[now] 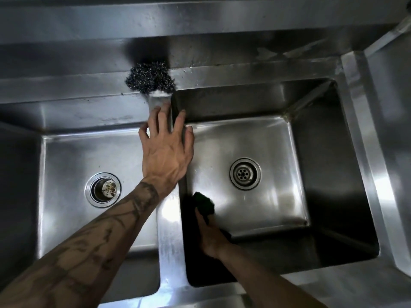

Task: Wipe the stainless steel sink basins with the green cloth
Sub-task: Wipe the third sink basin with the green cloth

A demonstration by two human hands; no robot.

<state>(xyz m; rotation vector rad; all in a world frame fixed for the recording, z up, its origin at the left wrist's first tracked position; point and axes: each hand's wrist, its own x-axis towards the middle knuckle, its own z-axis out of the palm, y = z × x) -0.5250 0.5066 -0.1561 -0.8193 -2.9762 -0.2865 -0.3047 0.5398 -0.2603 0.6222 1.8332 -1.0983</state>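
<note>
Two stainless steel basins lie below me: the left basin (66, 152) and the right basin (266, 138), split by a narrow divider (170, 236). My right hand (210, 235) is low in the right basin, by its left wall, holding the dark green cloth (205, 202) against the steel near the floor. My left hand (166, 150) rests flat on the divider with its fingers spread, holding nothing.
A steel wool scrubber (150, 77) sits on the back ledge just beyond my left fingertips, with white foam under it. The left basin has an open drain (102, 189) and the right one a strainer drain (245, 173). A steel counter (389, 107) runs along the right.
</note>
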